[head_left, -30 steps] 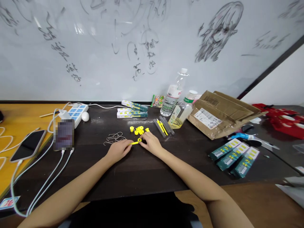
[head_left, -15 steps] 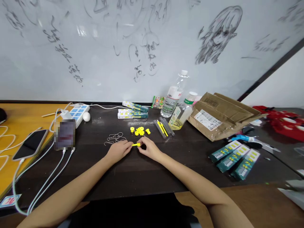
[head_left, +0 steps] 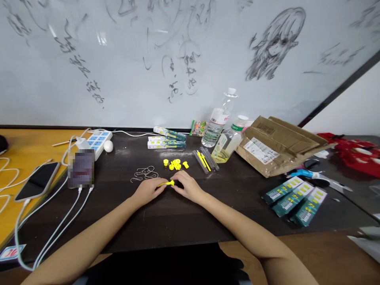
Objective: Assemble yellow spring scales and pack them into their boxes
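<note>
Head view, only view available. Left hand (head_left: 147, 191) and right hand (head_left: 187, 187) meet over the dark wooden table (head_left: 178, 215), both pinched shut on one small yellow plastic stick with a round collar at its right end (head_left: 168, 183). The left fingertips take the thin stem; the right fingertips close on the collar end. The piece lies roughly level, just above or resting on the tabletop; cannot tell which. Just beyond the hands sits a loose cluster of small yellow plastic caps (head_left: 175, 164), apart from the held piece. To the left of that, a small heap of thin bent wire hooks (head_left: 144, 173). Further back: flat green-and-white cartons (head_left: 166, 139), clear plastic sleeves holding yellow sticks (head_left: 205, 159), a clear water bottle (head_left: 217, 118). Judgement: the held piece looks very light, stiff but thin enough to flex or snap at the stem, smooth and easily dropped. Best hold is a fingertip pinch at the stem close to the collar, with the other hand on the collar itself.
</note>
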